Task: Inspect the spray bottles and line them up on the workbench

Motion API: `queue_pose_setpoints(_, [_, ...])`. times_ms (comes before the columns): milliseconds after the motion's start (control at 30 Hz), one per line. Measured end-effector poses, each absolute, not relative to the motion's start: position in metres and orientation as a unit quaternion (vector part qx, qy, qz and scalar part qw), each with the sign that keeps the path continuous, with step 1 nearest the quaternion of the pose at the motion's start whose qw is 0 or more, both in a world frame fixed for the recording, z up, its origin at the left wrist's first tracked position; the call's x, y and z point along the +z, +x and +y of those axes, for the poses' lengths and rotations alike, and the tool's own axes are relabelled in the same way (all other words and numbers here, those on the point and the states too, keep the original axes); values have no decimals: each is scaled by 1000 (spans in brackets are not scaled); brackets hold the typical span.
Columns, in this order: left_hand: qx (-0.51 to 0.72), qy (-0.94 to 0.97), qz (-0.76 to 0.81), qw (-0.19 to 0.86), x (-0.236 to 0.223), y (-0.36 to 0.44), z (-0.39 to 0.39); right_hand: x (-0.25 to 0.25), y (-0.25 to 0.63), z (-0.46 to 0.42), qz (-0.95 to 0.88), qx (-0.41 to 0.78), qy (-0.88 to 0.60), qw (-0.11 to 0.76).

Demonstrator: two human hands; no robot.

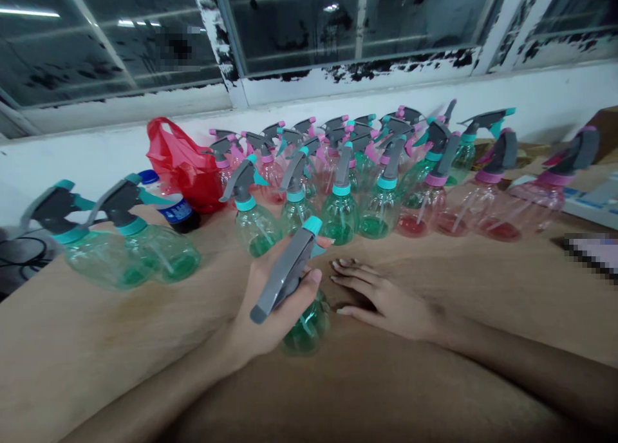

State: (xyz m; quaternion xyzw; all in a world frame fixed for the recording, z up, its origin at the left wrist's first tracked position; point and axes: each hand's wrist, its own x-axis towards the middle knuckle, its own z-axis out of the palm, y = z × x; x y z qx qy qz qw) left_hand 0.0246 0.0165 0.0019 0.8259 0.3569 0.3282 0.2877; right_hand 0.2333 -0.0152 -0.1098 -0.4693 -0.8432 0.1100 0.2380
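Observation:
My left hand (pixel 270 295) is wrapped round the neck of a green spray bottle (pixel 306 330) with a grey and turquoise trigger head. The bottle is close to me at the middle of the table (pixel 410 391), and my fingers hide its collar. To its right my right hand (pixel 386 295) lies flat on the wood, fingers stretched out, holding nothing. Just beyond both hands stands a row of spray bottles, among them a green one (pixel 340 217) and a pink one (pixel 420 211), with coloured liquid low inside.
Two green spray bottles (pixel 161 253) stand at the left, near a dark drink bottle (pixel 178 208) and a red plastic bag (pixel 186 163). Several more sprayers crowd toward the wall (pixel 111 124) under the windows. A blurred flat object (pixel 593 253) lies at the right.

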Motion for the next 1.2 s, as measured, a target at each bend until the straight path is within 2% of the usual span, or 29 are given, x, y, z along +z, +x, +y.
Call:
queue_pose_setpoints(267, [325, 828, 361, 281, 1, 24, 16, -112, 234, -14, -843, 113, -463, 251])
queue_pose_setpoints(667, [340, 824, 347, 292, 1, 25, 15, -112, 234, -14, -852, 101, -463, 224])
queue_pose_setpoints(1200, [349, 830, 335, 279, 0, 26, 17, -115, 233, -14, -846, 96, -463, 246])
